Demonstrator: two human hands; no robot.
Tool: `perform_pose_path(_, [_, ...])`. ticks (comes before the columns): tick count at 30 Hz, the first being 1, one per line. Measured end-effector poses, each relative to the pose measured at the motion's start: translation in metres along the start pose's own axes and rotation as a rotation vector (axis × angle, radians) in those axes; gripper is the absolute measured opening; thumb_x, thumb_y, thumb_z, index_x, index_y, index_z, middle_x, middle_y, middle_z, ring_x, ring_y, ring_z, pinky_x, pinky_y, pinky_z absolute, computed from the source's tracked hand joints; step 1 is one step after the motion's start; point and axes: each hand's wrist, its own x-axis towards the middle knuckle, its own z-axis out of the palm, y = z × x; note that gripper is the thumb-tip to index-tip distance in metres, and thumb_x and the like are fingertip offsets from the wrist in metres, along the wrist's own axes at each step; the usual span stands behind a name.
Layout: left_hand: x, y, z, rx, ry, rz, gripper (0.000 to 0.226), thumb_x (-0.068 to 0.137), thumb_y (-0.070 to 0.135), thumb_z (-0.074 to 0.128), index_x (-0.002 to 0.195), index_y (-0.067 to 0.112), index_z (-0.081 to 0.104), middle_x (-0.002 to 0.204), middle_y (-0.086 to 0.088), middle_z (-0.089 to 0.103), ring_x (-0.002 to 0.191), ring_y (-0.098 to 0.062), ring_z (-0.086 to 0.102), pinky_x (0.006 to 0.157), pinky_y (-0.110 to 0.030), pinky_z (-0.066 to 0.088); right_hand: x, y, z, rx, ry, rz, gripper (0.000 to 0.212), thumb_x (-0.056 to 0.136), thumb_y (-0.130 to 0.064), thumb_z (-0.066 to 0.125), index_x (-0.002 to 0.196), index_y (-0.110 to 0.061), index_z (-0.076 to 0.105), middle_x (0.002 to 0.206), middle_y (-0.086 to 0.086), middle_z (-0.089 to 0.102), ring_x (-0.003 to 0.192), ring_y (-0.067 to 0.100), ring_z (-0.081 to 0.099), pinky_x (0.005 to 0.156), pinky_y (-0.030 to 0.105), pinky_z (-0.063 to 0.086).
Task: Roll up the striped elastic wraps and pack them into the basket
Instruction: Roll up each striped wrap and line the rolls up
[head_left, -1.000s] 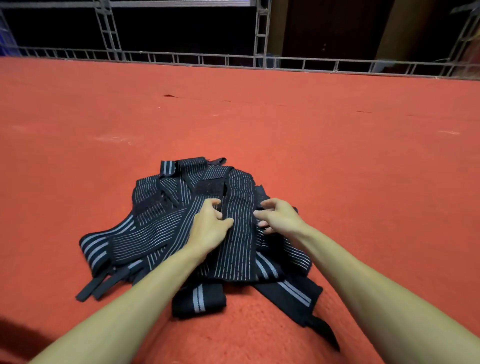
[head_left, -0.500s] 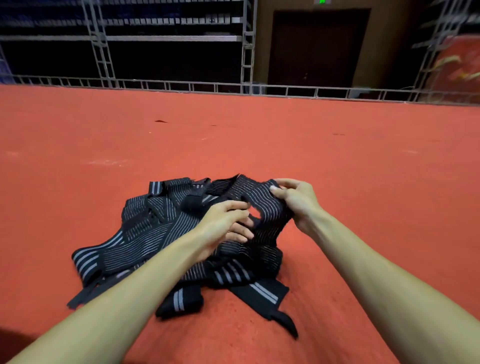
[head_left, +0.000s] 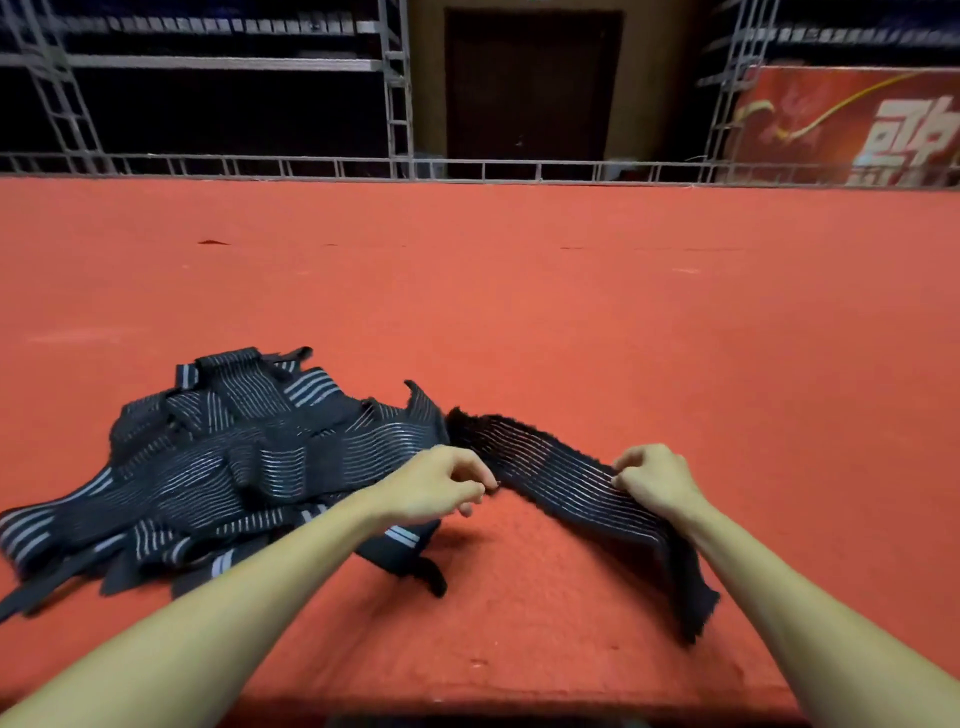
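A heap of black elastic wraps with grey stripes (head_left: 218, 467) lies on the red carpet at the left. One striped wrap (head_left: 550, 467) is stretched out to the right of the heap, running from the heap's edge down to the lower right. My right hand (head_left: 652, 480) grips this wrap near its middle, fingers curled over its far edge. My left hand (head_left: 441, 486) pinches the wrap's near edge close to the heap. The wrap's free end hangs past my right forearm. No basket is in view.
The red carpet (head_left: 519, 312) spreads wide ahead and to the right. A low metal rail (head_left: 467, 169) borders its far edge, with scaffold frames, a dark door and a red banner (head_left: 852, 124) behind.
One wrap has been pulled out of the heap and drawn to the right. Both hands moved right with it. The camera view lifted and the heap now sits to the left.
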Motion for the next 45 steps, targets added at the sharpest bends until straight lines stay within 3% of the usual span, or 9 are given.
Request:
perform_pose_path(7, [0.023, 0.002, 0.01, 0.384, 0.17, 0.31, 0.024, 0.089, 0.008, 0.052, 0.102, 0.021, 0.067, 0.099, 0.01, 0.057, 0.092, -0.001, 0.053, 0.086, -0.019, 0.041, -0.004, 0.025, -0.003, -0.328, 0.017, 0.075, 0.028, 0.075, -0.016, 0.054, 0.096, -0.019, 0.072, 0.104, 0.008, 0.068, 0.101, 0.029, 0.064, 0.08, 0.033, 0.052])
perform_pose_path(13, [0.034, -0.04, 0.016, 0.481, 0.215, 0.197, 0.045, 0.089, 0.017, 0.051, 0.133, 0.016, 0.042, 0.131, 0.004, 0.035, 0.116, -0.016, 0.048, 0.1, -0.036, 0.04, 0.008, -0.009, 0.023, -0.611, 0.114, -0.281, 0.044, 0.082, -0.014, 0.048, 0.126, -0.02, 0.055, 0.128, 0.003, 0.049, 0.121, 0.027, 0.04, 0.097, 0.041, 0.032])
perform_pose_path(18, [0.037, -0.065, 0.021, 0.41, 0.225, 0.135, 0.04, 0.092, 0.023, 0.048, 0.129, 0.019, 0.032, 0.131, 0.004, 0.028, 0.105, -0.023, 0.056, 0.089, -0.04, 0.044, 0.021, -0.058, 0.052, -0.388, 0.028, -0.568, 0.055, 0.092, -0.033, 0.055, 0.144, -0.022, 0.038, 0.144, -0.003, 0.042, 0.129, 0.022, 0.032, 0.106, 0.038, 0.029])
perform_pose_path(22, [0.04, -0.082, 0.026, 0.503, 0.221, 0.134, 0.05, 0.094, 0.028, 0.045, 0.14, 0.015, 0.032, 0.146, 0.002, 0.021, 0.117, -0.024, 0.052, 0.096, -0.039, 0.043, 0.034, -0.078, 0.074, -0.448, -0.031, -0.679, 0.037, 0.094, -0.042, 0.054, 0.127, -0.026, 0.058, 0.124, -0.001, 0.062, 0.115, 0.023, 0.05, 0.094, 0.037, 0.042])
perform_pose_path(27, [0.043, -0.093, 0.027, 0.632, 0.22, 0.224, 0.054, 0.097, 0.03, 0.04, 0.149, 0.018, 0.026, 0.157, 0.006, 0.018, 0.137, -0.015, 0.034, 0.112, -0.031, 0.03, 0.044, -0.062, 0.067, -0.212, 0.035, -0.493, 0.019, 0.094, -0.03, 0.055, 0.089, -0.016, 0.067, 0.09, 0.007, 0.07, 0.094, 0.031, 0.062, 0.072, 0.037, 0.047])
perform_pose_path(35, [0.056, -0.064, 0.026, 0.951, 0.078, 0.056, 0.05, 0.1, 0.037, 0.024, 0.144, 0.015, 0.037, 0.152, -0.004, 0.033, 0.136, -0.022, 0.031, 0.112, -0.034, 0.026, 0.04, -0.015, 0.003, 0.229, 0.26, -0.134, 0.006, 0.087, -0.017, 0.064, 0.089, -0.016, 0.069, 0.093, 0.003, 0.072, 0.091, 0.02, 0.064, 0.076, 0.028, 0.043])
perform_pose_path(39, [0.065, -0.017, 0.039, 0.387, 0.101, 0.042, 0.038, 0.098, 0.032, 0.043, 0.129, 0.014, 0.055, 0.135, -0.005, 0.055, 0.124, -0.02, 0.049, 0.105, -0.029, 0.035, 0.021, -0.018, -0.02, 0.487, 0.178, -0.144, 0.009, 0.086, -0.009, 0.064, 0.079, -0.015, 0.065, 0.082, 0.007, 0.069, 0.073, 0.022, 0.065, 0.064, 0.031, 0.049])
perform_pose_path(42, [0.052, 0.021, 0.053, -0.187, -0.19, 0.019, 0.062, 0.085, 0.044, 0.065, 0.139, 0.022, 0.043, 0.136, 0.007, 0.052, 0.123, -0.006, 0.049, 0.108, -0.024, 0.035, 0.002, -0.029, -0.039, 0.714, 0.063, -0.159, 0.015, 0.089, -0.003, 0.06, 0.079, -0.015, 0.06, 0.074, 0.006, 0.063, 0.057, 0.014, 0.055, 0.044, 0.021, 0.036])
perform_pose_path(45, [0.041, 0.05, 0.068, -0.313, -0.227, 0.141, 0.041, 0.084, 0.03, 0.071, 0.122, 0.021, 0.058, 0.119, 0.016, 0.062, 0.11, 0.001, 0.057, 0.091, -0.01, 0.042, -0.015, -0.039, -0.059, 0.927, -0.019, -0.198, 0.016, 0.089, 0.0, 0.058, 0.083, -0.014, 0.06, 0.075, 0.006, 0.065, 0.059, 0.018, 0.056, 0.05, 0.025, 0.037])
